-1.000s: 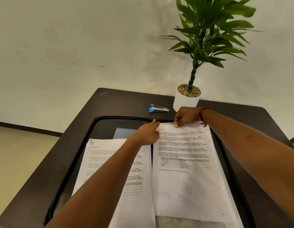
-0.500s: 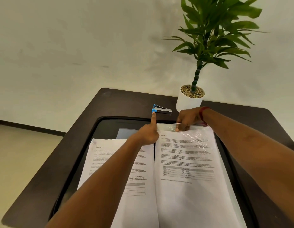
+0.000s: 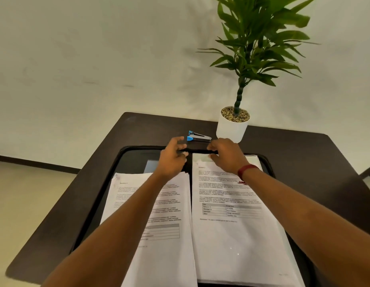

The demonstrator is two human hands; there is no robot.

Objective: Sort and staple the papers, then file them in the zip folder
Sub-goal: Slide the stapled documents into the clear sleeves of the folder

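Releasing the right paper stack point(image 3: 231, 235), my right grip point(image 3: 224, 155) lay slack on it; my left grip point(image 3: 172, 157) spread empty toward the blue stapler point(image 3: 199, 138), stapling seemingly next.

Left grip point(image 3: 173, 160) extended forward, splayed, right grip point(image 3: 225, 157) beside it, relaxed, palm down

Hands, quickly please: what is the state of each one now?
Left hand: open, fingers spread, holding nothing, near the stapler.
Right hand: open, holding nothing, over the top of the right paper stack.
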